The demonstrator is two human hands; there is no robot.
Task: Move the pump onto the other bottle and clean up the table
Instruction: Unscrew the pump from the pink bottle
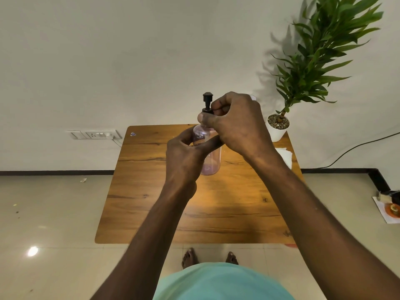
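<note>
a clear pink bottle (211, 158) stands upright on the wooden table (151, 191), slightly toward 12 o'clock from the table's centre. the left hand (184, 156) is wrapped around the bottle's body from the 9 o'clock side, thumb and fingers closed on its upper part. the right hand (238, 124) comes in from 3 o'clock and is clamped on the collar of the black pump (207, 103) at the bottle's neck, fingers curled together around it. the pump head points up and sits above the fingers, in clear sight. whether the collar is fully threaded cannot be told, as the fingers cover it.

at 2 o'clock on the table stands a potted plant (279, 126) in a white pot. a white tissue (285, 155) lies at 3 o'clock near the table edge, partly hidden by the right forearm. a small clear object just behind the right hand is mostly hidden.
</note>
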